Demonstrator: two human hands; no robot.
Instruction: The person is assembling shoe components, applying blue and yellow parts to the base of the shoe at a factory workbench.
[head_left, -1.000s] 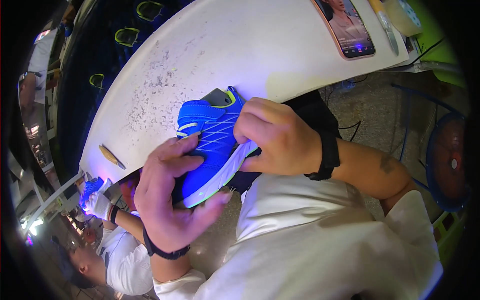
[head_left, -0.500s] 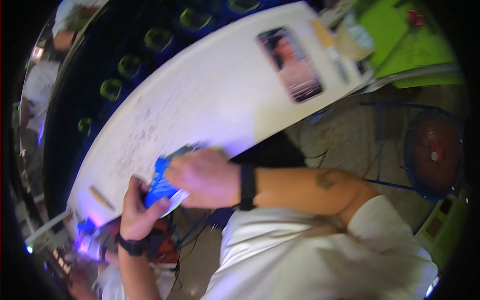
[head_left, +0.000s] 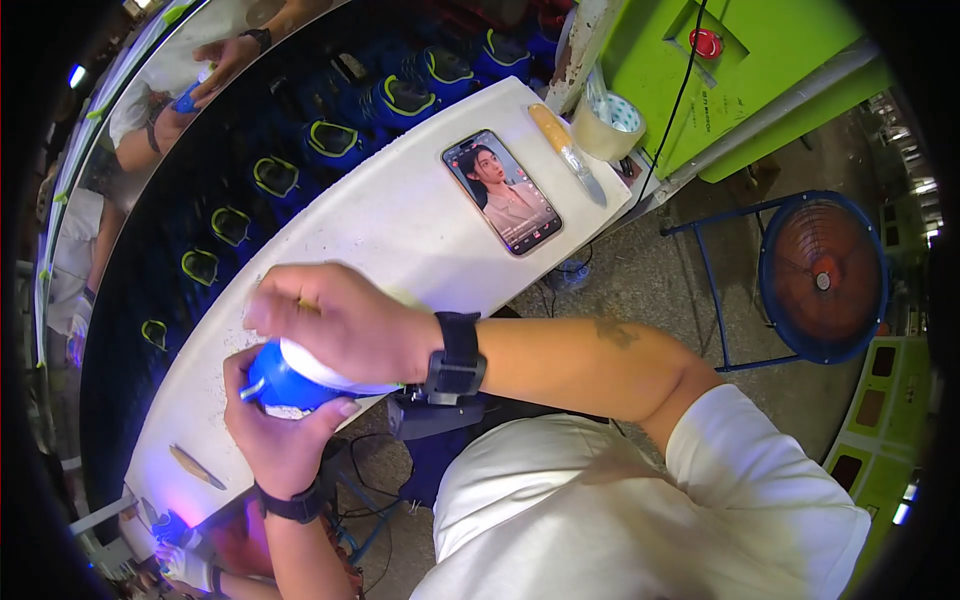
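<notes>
My left hand (head_left: 275, 440) grips a blue shoe (head_left: 290, 382) with a white sole from below and the side, fingers at its far end and thumb along the near edge. Over the top of the shoe lies my right hand (head_left: 350, 320), its fingers curled together and partly smeared by motion. Whether something small sits inside that hand is hidden. The shoe is held tilted at the near edge of a curved white ledge (head_left: 390, 225), with much of its upper side covered by my right hand.
A phone (head_left: 503, 192) lies on the ledge near a yellow-handled knife (head_left: 568, 155) and tape rolls (head_left: 608, 128). A thin blade (head_left: 197, 467) lies at the left. Beyond are several blue shoes (head_left: 333, 140) on a dark belt. A fan (head_left: 824, 275) stands right. Other people work at the left.
My right hand has moved left and farther over the shoe. The shoe has turned in my left hand, showing more of its blue side and white sole. The whole view has shifted.
</notes>
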